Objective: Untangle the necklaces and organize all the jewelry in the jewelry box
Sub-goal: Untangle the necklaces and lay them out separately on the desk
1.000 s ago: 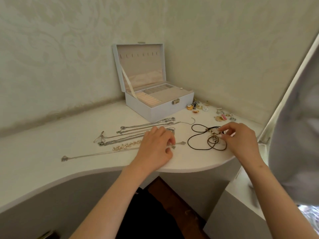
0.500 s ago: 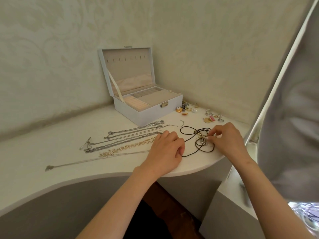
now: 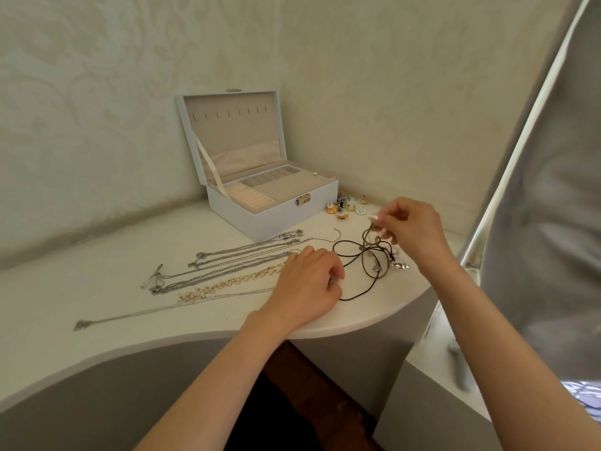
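The right hand (image 3: pixel 412 232) is raised a little off the worktop (image 3: pixel 97 281), thumb and forefinger pinching the top of a tangle of dark cord necklaces (image 3: pixel 370 255), so that part of the tangle hangs from the fingertips while its loops and small silver pendants (image 3: pixel 399 265) trail on the surface. The left hand (image 3: pixel 309 284) lies knuckles-up on the worktop with its fingers curled down at the near end of the same cord; whether it actually grips the cord or only pins it cannot be told. Just left of that hand, silver chains (image 3: pixel 244 258) lie stretched out side by side, then a gold beaded necklace (image 3: pixel 227 284), then one long thin silver chain (image 3: pixel 162 309) nearest the edge. Behind them the white jewelry box (image 3: pixel 260 219) stands open, lid upright and held by a cream ribbon (image 3: pixel 208 161); its beige lining shows ring rolls (image 3: pixel 248 197) at front left, small divided compartments (image 3: pixel 270 179) behind, and a row of hooks in the lid. A heap of small earrings and rings (image 3: pixel 346 206) lies on the worktop just right of the box.
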`<state>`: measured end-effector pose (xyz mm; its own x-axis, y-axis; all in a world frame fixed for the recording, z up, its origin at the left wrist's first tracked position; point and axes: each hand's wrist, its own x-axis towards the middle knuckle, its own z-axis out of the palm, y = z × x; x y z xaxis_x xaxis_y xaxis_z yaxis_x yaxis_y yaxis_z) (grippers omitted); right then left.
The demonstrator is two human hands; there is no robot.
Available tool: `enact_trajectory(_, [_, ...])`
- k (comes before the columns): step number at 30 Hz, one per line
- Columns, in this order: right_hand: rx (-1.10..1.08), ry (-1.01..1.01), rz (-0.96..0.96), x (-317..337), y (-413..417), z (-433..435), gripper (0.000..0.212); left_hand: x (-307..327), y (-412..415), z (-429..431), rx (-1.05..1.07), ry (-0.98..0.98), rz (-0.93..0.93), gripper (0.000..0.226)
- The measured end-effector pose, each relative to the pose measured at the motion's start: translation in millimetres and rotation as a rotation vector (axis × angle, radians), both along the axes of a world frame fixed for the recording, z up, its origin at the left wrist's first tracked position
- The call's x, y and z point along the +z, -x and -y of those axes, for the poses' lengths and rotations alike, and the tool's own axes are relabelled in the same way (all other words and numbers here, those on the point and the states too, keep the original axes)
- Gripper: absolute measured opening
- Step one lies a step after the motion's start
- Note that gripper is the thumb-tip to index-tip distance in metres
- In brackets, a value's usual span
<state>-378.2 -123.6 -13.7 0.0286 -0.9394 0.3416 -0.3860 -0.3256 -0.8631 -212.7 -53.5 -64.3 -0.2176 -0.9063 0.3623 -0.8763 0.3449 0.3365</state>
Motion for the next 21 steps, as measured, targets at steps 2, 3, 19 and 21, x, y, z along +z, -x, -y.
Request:
enact_trajectory(2, [0.076, -0.021, 0.156, 9.9, -2.2, -2.3, 0.015, 5.0, 2.8, 3.6, 0.014, -0.004, -0.119, 0.023])
enact_trajectory(3, [0.112, -0.029, 0.209, 15.1, -3.8, -4.5, 0.014, 9.6, 4.5, 5.0, 0.022, -0.012, -0.222, 0.028])
enact_trajectory(19, [0.336, 0.027, -0.132, 6.6, 0.1, -10.9, 0.063, 56.6, 6.2, 25.3, -0.201, -0.225, -1.256, 0.010])
enact_trajectory(21, [0.370, -0.040, -0.386, -6.0, -1.4, -8.9, 0.054, 57.1, 5.9, 24.1, -0.218, -0.221, -1.295, 0.014])
